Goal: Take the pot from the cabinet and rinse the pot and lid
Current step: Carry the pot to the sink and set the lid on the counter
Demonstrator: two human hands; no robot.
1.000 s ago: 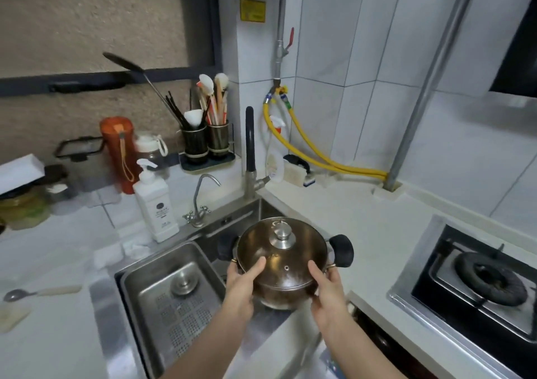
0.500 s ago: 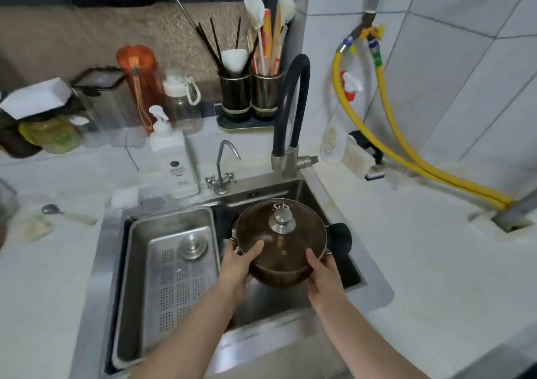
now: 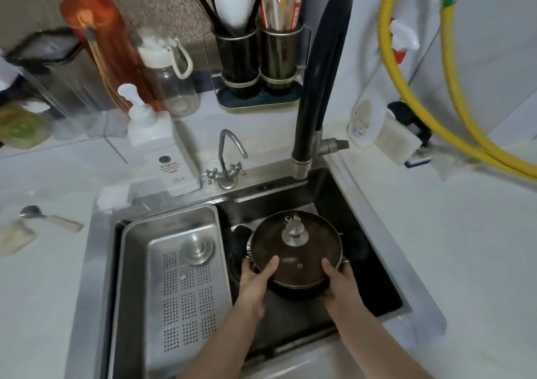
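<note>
A steel pot (image 3: 293, 290) with black side handles sits low inside the dark right basin of the sink (image 3: 374, 280). Its domed lid (image 3: 296, 258) with a metal knob covers it. My left hand (image 3: 257, 281) grips the pot's left side, thumb resting on the lid. My right hand (image 3: 338, 281) grips the right side the same way. The tall black faucet (image 3: 319, 88) arches above the basin's back edge; no water runs from it.
A perforated steel drain tray (image 3: 180, 285) fills the sink's left half. A small chrome tap (image 3: 228, 160), a white soap dispenser (image 3: 162, 152), bottles and utensil holders (image 3: 258, 56) line the back. Yellow hoses (image 3: 453, 88) hang at right. A spoon (image 3: 49, 218) lies on the left counter.
Both hands have lowered the covered pot from above the sink's front edge down into the right basin. The view has moved closer and tilted down.
</note>
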